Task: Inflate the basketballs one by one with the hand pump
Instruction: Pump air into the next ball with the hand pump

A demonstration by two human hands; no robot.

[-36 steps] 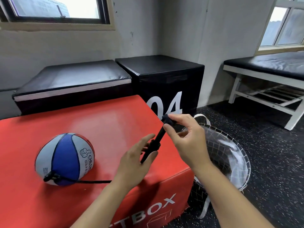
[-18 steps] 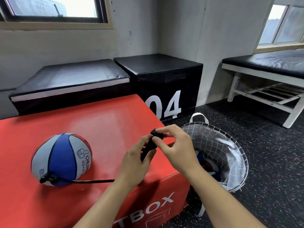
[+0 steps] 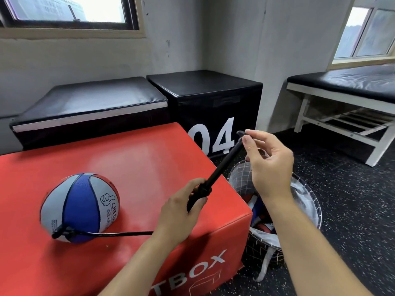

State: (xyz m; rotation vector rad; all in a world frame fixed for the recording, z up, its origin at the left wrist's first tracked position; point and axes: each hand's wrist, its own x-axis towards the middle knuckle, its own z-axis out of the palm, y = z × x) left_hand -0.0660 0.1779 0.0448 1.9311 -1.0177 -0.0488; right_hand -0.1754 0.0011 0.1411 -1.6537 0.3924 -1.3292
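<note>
A blue, grey and red basketball [image 3: 80,207] lies on the red box [image 3: 139,159] at the left. A thin black hose [image 3: 119,234] runs from its valve towards my left wrist. My left hand [image 3: 180,210] grips the barrel of the black hand pump [image 3: 218,174] over the box's right corner. The pump's rod is drawn far out, slanting up to the right. My right hand [image 3: 269,165] pinches the pump's handle at the upper end.
A mesh basket [image 3: 307,197] with more balls stands on the dark floor right of the red box. Behind are a black box marked 04 [image 3: 213,103], a low black padded box [image 3: 89,103], and a white-framed bench [image 3: 346,99] at the right.
The pump handle was pushed in half a second ago and is now pulled out far up and to the right by my right hand. My left hand stayed on the barrel.
</note>
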